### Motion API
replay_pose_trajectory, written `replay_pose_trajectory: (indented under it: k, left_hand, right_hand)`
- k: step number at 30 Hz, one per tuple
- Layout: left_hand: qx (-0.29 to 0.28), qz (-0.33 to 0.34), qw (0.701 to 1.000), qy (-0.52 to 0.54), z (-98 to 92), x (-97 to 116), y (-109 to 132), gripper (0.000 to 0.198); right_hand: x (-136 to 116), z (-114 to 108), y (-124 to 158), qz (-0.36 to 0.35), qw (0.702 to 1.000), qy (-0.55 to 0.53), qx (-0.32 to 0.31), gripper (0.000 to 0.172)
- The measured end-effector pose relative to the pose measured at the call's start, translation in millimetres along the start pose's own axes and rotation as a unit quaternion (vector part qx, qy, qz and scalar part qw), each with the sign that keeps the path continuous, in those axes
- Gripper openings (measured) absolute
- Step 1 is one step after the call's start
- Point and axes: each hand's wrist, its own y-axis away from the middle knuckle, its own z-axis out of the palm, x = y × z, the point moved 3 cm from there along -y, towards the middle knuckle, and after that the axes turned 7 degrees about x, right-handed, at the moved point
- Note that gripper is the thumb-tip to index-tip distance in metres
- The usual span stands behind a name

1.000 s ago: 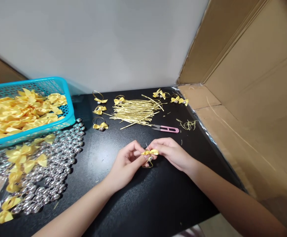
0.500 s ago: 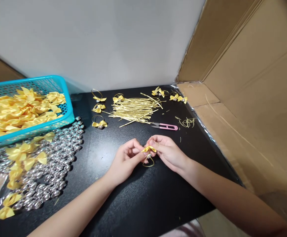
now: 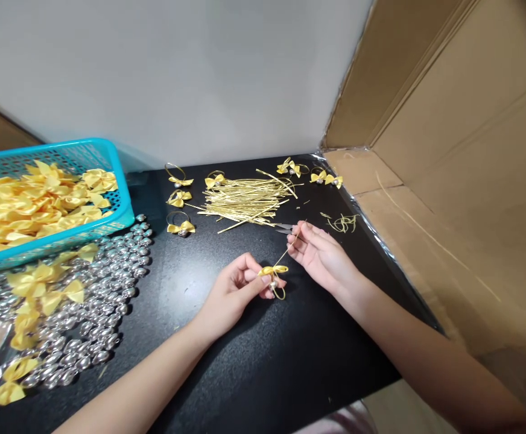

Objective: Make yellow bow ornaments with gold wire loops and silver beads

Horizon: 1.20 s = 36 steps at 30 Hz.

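Note:
Pinched between the thumb and fingers of my left hand is a yellow ribbon bow. A silver bell-like bead sits just under the bow, and a small gold cord loop hangs below. My right hand is closed on the free end of the gold cord, which runs taut up and right from the bow. Behind my right fingers lie pink-handled thread snips; their blades show, while the handle is mostly covered by the hand.
A pile of gold cords lies at the back, with several looped bows around it. Cord scraps are at the right. A blue basket of yellow bows stands left, beside many silver beads. Cardboard borders the right.
My right hand has moved away from the bow, up and to the right, drawing the gold cord out straight. The loop under the bow looks smaller. My left hand has stayed in place.

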Motion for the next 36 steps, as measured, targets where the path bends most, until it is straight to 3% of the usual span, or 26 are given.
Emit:
replay_pose_trajectory:
  k: [7,14,18,25,31,36]
  left_hand:
    - [0.012,-0.010,1.000,-0.005,-0.2,-1,0,0.029]
    - [0.011,0.002,0.999,-0.030,-0.7,-1,0,0.027]
    - [-0.011,-0.005,0.999,-0.053,-0.2,-2,0,0.024]
    - [-0.013,0.009,0.998,-0.064,1.0,0,1,0.022]
    - [-0.005,0.052,0.995,-0.087,2.6,2,1,0.016]
    - [-0.005,0.085,0.992,-0.096,0.9,0,1,0.010]
  right_hand:
    - [-8,-3,-3,0.032,0.999,0.001,-0.023,0.010]
    - [-8,-4,-5,0.050,0.998,-0.026,-0.014,0.012]
    - [-11,-4,-5,0.029,0.998,-0.052,0.001,0.014]
    - [-16,-7,-6,-0.029,0.999,-0.009,0.010,0.016]
    - [-19,-7,-5,-0.063,0.997,0.027,-0.020,0.018]
    - [-24,1,3,-0.066,0.997,-0.008,-0.032,0.027]
